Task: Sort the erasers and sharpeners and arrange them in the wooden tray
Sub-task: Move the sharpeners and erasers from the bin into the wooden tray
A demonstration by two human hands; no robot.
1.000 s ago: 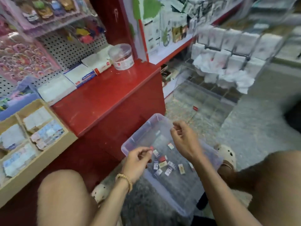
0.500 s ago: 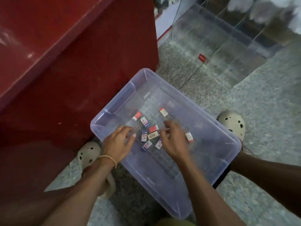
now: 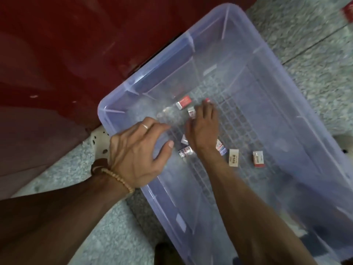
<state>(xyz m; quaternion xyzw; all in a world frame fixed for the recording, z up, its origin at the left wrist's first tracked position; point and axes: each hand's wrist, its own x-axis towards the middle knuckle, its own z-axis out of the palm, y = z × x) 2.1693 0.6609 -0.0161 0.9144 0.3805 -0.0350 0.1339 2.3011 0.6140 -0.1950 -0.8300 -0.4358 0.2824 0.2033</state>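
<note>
Speckled grey floor [image 3: 107, 226] carries a clear plastic bin [image 3: 254, 33] beside a red cabinet [image 3: 66, 44]. Wrapped erasers [image 3: 233, 157] lie scattered on its ribbed bottom, most toward the near-left corner. Your left hand [image 3: 137, 153] hovers over that corner, fingers loosely spread, holding nothing. Your right hand [image 3: 204, 129] reaches among the erasers; blur hides whether it grips one.

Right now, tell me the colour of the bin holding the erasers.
Translucent pale purple bin, seen clearly in the head view.
</note>
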